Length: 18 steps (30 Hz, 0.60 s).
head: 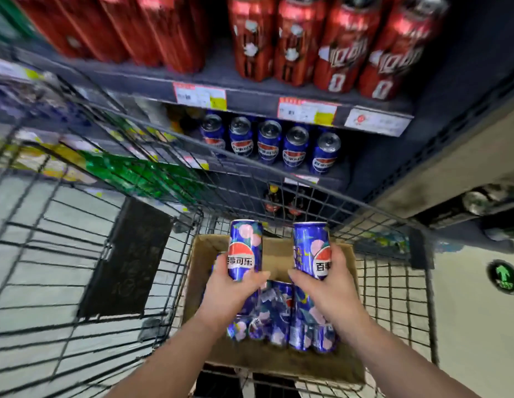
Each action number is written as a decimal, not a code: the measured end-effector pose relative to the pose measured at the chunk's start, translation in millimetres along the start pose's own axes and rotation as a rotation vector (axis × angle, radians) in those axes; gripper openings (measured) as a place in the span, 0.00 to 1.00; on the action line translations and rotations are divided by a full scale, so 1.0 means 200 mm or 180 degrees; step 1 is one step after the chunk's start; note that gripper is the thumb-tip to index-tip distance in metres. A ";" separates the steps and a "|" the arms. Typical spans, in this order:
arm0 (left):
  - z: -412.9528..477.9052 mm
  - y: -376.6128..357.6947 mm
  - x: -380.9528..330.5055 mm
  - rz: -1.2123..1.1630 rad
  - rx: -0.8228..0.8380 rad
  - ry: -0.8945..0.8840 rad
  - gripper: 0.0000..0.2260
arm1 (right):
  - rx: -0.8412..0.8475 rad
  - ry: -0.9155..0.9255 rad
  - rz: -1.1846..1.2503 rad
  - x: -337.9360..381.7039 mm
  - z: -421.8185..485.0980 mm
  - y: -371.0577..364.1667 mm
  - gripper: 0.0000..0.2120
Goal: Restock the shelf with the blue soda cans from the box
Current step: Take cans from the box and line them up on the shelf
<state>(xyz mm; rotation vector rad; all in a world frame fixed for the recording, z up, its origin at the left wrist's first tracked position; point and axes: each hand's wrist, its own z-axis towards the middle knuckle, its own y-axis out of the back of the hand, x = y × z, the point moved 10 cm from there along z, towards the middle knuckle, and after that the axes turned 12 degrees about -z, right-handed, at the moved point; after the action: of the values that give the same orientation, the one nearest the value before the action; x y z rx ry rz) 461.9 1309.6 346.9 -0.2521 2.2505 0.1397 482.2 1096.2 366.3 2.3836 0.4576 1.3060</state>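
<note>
Midway: left hand (233, 285) grip clamped round left can (245, 248), right hand (327, 285) grip clamped round right can (310, 245), both above the box (278, 361) in the cart (393, 282). Shelf cans (268, 142) line the shelf (340, 176) front edge; box cans (278, 320) remain, so more trips are likely.

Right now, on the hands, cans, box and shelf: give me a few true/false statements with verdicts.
1. The left hand grips the left can and the right hand grips the right can, both above the box. True.
2. The box sits in a wire cart. True.
3. The box is empty. False: spare cans lie in it.
4. The shelved blue cans stand on the highest shelf in view. False: red cans stand on the shelf above.
</note>
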 end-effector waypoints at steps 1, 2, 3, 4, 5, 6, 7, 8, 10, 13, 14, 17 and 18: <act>-0.06 0.02 -0.09 -0.0013 0.0023 -0.0077 0.24 | -0.0023 0.0102 0.0014 0.08 -0.04 0.03 0.26; -0.12 0.04 -0.18 -0.0018 0.0019 -0.0149 0.25 | -0.0028 0.0200 0.0048 0.17 -0.08 0.06 0.28; -0.18 0.07 -0.26 -0.0036 -0.0013 -0.0253 0.27 | -0.0007 0.0292 0.0071 0.25 -0.12 0.08 0.29; -0.25 0.11 -0.35 -0.0035 -0.0070 -0.0392 0.27 | 0.0027 0.0370 0.0070 0.33 -0.16 0.10 0.31; -0.31 0.16 -0.44 -0.0022 -0.0139 -0.0537 0.27 | 0.0042 0.0448 0.0061 0.40 -0.21 0.12 0.32; -0.38 0.21 -0.52 -0.0002 -0.0208 -0.0669 0.29 | 0.0026 0.0536 0.0062 0.48 -0.25 0.15 0.32; -0.45 0.26 -0.60 0.0011 -0.0281 -0.0791 0.30 | -0.0005 0.0634 0.0072 0.55 -0.29 0.17 0.33; -0.51 0.32 -0.67 0.0012 -0.0355 -0.0909 0.31 | -0.0028 0.0726 0.0083 0.62 -0.33 0.19 0.33; -0.64 0.45 -0.80 -0.0055 -0.0491 -0.1126 0.32 | -0.0026 0.0907 0.0081 0.76 -0.43 0.20 0.34; -0.82 0.67 -0.95 -0.0217 -0.0633 -0.1451 0.27 | 0.0042 0.1115 0.0068 0.95 -0.57 0.15 0.32; -0.88 0.75 -1.00 -0.0242 -0.0690 -0.1575 0.24 | 0.0076 0.1158 0.0107 1.01 -0.62 0.12 0.30; -1.03 1.02 -1.09 -0.0309 -0.0831 -0.1850 0.20 | 0.0130 0.1317 0.0248 1.19 -0.79 0.00 0.23; -1.09 1.11 -1.11 -0.0317 -0.0844 -0.1909 0.20 | 0.0135 0.1386 0.0293 1.26 -0.85 -0.06 0.22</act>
<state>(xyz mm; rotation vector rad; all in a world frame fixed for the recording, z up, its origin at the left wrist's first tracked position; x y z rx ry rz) 386.4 1515.2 659.3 -0.4033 1.6183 0.4054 465.4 1250.9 627.4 2.1681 0.5025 1.8844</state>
